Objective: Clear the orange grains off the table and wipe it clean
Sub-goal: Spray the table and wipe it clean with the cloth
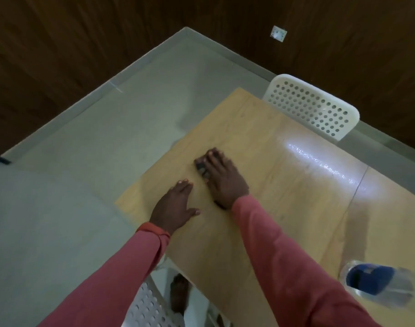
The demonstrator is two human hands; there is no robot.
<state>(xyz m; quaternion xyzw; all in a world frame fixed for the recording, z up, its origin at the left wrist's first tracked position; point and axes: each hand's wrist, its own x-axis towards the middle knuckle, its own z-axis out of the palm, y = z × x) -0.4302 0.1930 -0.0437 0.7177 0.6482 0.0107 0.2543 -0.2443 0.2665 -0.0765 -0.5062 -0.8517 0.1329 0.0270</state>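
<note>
Counter [284, 197] fills the head view from the middle to the right edge, its pale wood surface carrying a bright streak of glare toward the far side. Your right hand [221, 179] lies flat on it near the left edge, fingers [214, 159] straight and close together, pressing down on a dark cloth [201, 167] that peeks out beside your fingertips and again under the heel of the palm. Your left hand [175, 206] rests palm down just beside it, nearer the corner, with straight fingers held together and the thumb stretched out to the side; it holds nothing. Both sleeves [284, 256] are pinkish red. You cannot make out any orange grains on the wood from this angle; the picture is soft, so small specks may simply be lost in the blur. At the lower right a clear bottle with a blue label [376, 282] stands on the counter, well apart from your hands. A white perforated chair [312, 107] sits at the far side, and another white perforated chair [145, 305] shows below the near edge. Grey floor [72, 161] spreads to the left.
</note>
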